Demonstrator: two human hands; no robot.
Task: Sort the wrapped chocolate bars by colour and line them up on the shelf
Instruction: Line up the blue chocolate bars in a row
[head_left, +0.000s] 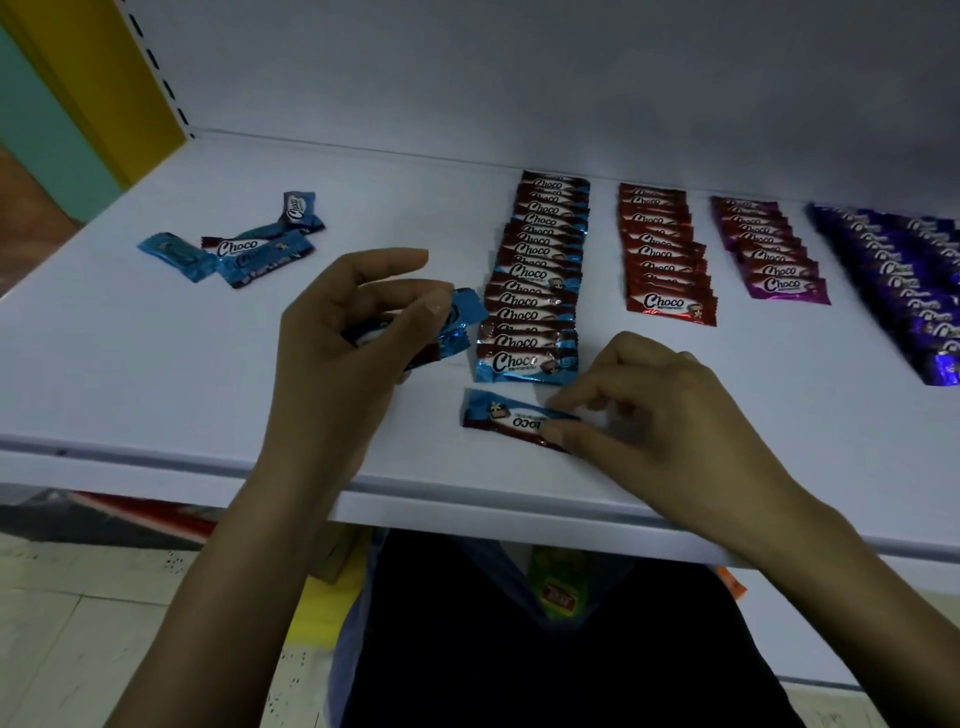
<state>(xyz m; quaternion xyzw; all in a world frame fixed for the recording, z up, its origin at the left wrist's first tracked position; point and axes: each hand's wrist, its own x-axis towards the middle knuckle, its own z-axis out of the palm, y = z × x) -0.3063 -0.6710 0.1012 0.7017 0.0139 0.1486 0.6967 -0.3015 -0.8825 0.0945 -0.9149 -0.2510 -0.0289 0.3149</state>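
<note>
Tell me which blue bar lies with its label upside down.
The lone blue bar pinched by the right hand, in front of the blue row; its print reads inverted, the row's bars read upright.

— What else is in view?
— A yellow upright (109, 67) at the shelf's (156, 364) back left corner, with a teal panel (41, 130) beside it. Below the front edge are a green packet (558, 577) and pale floor tiles (78, 623).
</note>
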